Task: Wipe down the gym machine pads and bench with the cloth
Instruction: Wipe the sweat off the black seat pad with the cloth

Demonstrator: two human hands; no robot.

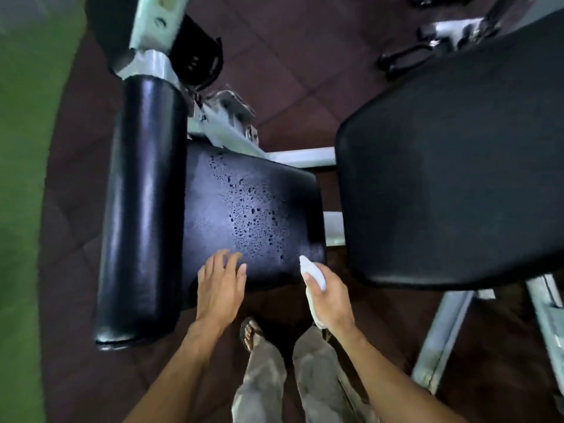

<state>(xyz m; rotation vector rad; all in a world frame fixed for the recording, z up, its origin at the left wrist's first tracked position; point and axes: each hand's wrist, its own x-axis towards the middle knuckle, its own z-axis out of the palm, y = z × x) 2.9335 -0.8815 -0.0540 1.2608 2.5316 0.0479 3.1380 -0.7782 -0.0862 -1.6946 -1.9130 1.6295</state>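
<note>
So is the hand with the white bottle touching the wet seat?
Apart. The head view shows the right hand gripping the white spray bottle past the wet seat pad's near corner, with floor behind it.

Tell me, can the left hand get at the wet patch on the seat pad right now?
Probably yes: the left hand is open at the seat pad's near edge, nothing between it and the droplets.

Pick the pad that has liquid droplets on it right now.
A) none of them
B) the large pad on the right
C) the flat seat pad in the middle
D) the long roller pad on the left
C: droplets bead only on the flat seat pad, just ahead of the left hand; the right hand grips a white spray bottle.
</note>
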